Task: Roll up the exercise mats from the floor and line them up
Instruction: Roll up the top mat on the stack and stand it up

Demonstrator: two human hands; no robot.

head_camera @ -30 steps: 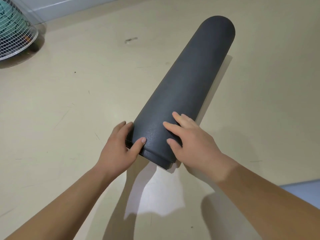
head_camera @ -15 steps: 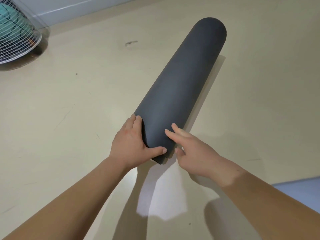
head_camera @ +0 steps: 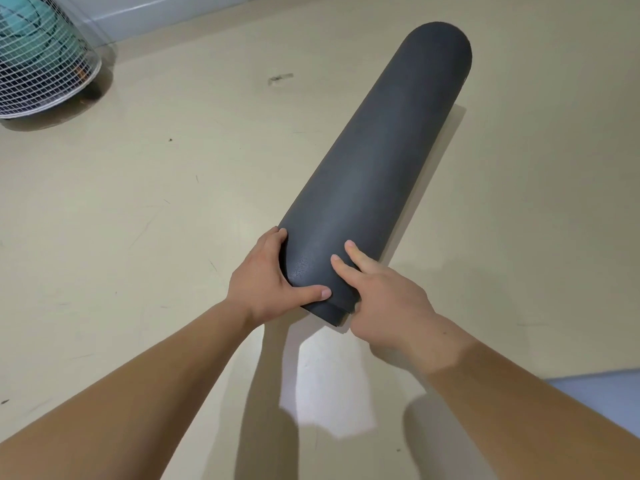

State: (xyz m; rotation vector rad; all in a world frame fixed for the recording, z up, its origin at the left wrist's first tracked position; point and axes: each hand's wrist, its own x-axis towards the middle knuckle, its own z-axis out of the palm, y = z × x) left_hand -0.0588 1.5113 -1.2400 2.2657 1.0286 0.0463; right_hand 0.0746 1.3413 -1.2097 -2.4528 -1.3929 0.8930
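A dark grey exercise mat, fully rolled into a thick cylinder, lies on the beige floor, running from the near centre up to the far right. My left hand grips its near end from the left, fingers round the side and thumb laid across the top. My right hand rests against the near end from the right, with two straight fingers lying on the roll's top. The loose mat edge shows at the near end.
A white wire-cage fan with teal blades stands at the far left by the wall. A pale blue surface, perhaps another mat, peeks in at the lower right. Bare floor lies left of the roll.
My left hand shifted from the end face to wrap the near end's left side. My right hand slid back toward the end. The roll turned slightly.
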